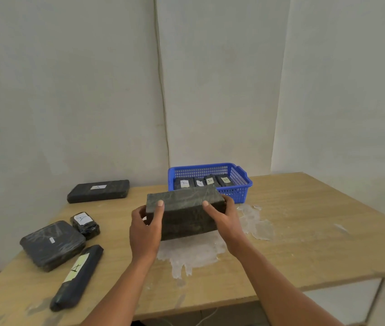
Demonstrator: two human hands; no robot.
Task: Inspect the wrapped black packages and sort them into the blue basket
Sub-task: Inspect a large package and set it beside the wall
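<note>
I hold a large wrapped black package above the table's middle, tilted with its near face toward me. My left hand grips its left end and my right hand grips its right end. Just behind it stands the blue basket with several labelled black packages upright inside. On the left lie a long flat package, a small package with a white label, a wide flat package and a long narrow package with a yellow label.
The wooden table has a worn whitish patch under my hands. Its right edge drops off at the lower right, and white walls stand close behind it.
</note>
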